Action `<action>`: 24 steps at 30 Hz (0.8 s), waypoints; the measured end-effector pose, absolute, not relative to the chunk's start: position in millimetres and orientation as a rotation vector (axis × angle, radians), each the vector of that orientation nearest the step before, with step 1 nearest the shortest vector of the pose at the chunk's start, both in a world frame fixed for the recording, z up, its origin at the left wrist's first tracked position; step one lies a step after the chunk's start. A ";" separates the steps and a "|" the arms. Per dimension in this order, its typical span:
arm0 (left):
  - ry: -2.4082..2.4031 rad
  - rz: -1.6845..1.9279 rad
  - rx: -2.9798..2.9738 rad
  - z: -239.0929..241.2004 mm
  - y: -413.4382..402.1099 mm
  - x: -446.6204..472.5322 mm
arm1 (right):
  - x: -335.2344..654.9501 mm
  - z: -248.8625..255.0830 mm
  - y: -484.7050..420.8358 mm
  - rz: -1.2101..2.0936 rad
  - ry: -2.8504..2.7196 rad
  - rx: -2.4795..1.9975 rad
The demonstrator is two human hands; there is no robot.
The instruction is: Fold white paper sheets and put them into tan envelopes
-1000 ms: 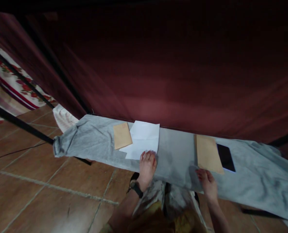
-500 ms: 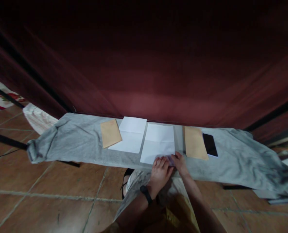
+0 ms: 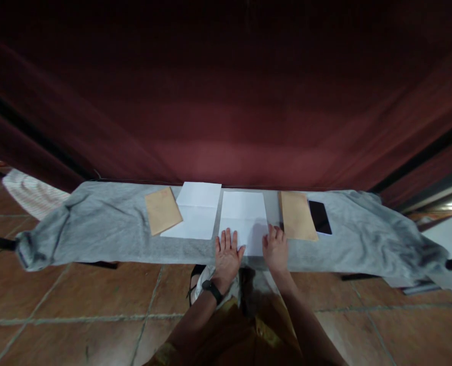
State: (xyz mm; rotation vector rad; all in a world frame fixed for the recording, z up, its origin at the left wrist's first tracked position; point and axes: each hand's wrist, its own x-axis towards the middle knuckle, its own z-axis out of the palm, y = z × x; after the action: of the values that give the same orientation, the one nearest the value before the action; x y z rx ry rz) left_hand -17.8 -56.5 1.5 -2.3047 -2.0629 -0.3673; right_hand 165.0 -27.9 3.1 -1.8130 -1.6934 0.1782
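Observation:
A white sheet of paper [image 3: 244,216] lies on the grey cloth [image 3: 107,229] that covers a narrow table. My left hand [image 3: 228,254] rests flat on the sheet's near left corner, fingers spread. At the near right corner my right hand [image 3: 276,249] lies flat too, fingers stretched out. A black band sits on my left wrist. A second white sheet [image 3: 195,209] lies just to the left. Beside that sheet is a small brown envelope [image 3: 162,209]. A larger brown envelope [image 3: 296,215] lies right of my right hand.
A black phone [image 3: 319,217] lies on the cloth next to the larger envelope. A dark red curtain [image 3: 226,101] hangs close behind the table. Terracotta floor tiles [image 3: 77,305] run in front, and black frame bars stick out at both ends.
A second white sheet has come to lie between the first sheet and the larger envelope. Both hands moved onto its near edge, then spread apart to its two corners. The view swung right.

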 end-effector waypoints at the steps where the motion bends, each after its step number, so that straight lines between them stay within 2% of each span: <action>1: -2.061 -0.376 -2.300 1.5 -55.8 -17.0 | 159.0 4.3 -26.1 0.163 -1.743 -1.757; 7: -1.973 -0.401 -2.476 0.0 -31.6 -10.5 | 116.1 -0.9 -8.2 0.308 -2.143 -1.464; 14: -2.028 -0.401 -2.428 -4.2 -7.4 -13.3 | 118.0 -5.3 -2.9 0.178 -2.167 -1.762; 24: -2.117 -0.542 -2.252 -3.1 -11.5 -15.1 | 134.8 -20.8 -12.3 0.019 -1.969 -1.830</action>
State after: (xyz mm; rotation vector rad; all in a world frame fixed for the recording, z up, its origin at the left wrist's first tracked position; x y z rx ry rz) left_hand -15.1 -11.5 -3.1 -2.2521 -2.1168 -0.5419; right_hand 134.8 -12.3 -20.8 -1.8302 -1.9687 0.0188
